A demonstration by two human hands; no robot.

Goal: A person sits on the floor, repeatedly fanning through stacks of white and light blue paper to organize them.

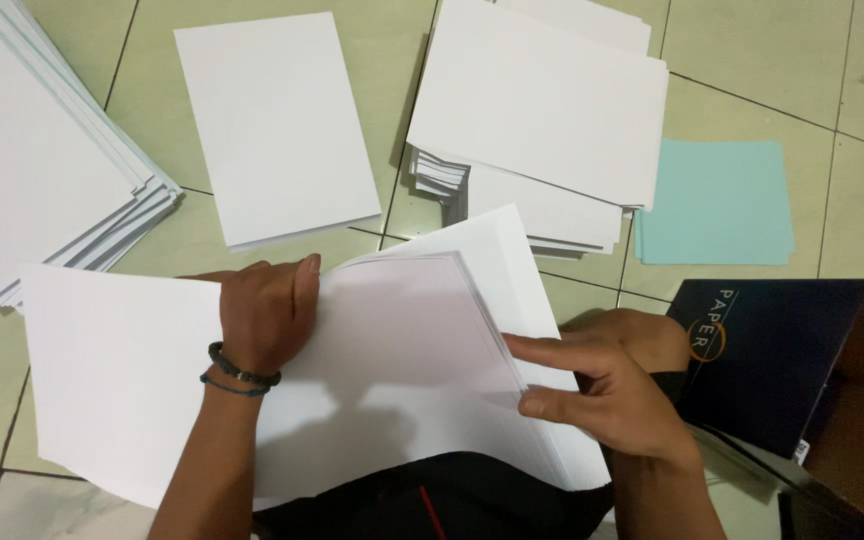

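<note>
Seated over a pale green tiled floor point(752, 60), you work through a sheaf of white paper point(432, 350) resting on your lap. Your left hand point(264, 312), a dark beaded bracelet point(240, 376) at the wrist, lies knuckles-up on a single white sheet point(117, 365) spread out to the left, thumb raised at the edge of the sheaf and the other fingers curled down at the sheet's top edge; whether they pinch it cannot be told. Your right hand point(602, 385) rests at the sheaf's right edge, forefinger stretched along the fanned edges, thumb pressed against the side, the remaining fingers loosely bent. Ahead of you lie a neat short stack of white sheets point(277, 125), a slumped and staggered pile of white paper point(542, 100) just to its right, and a broad fanned pile point(32, 150) at the far left. A few light blue sheets point(717, 205) sit beside the staggered pile, and an open dark blue cardboard box point(782, 360) stands near your right wrist.
</note>
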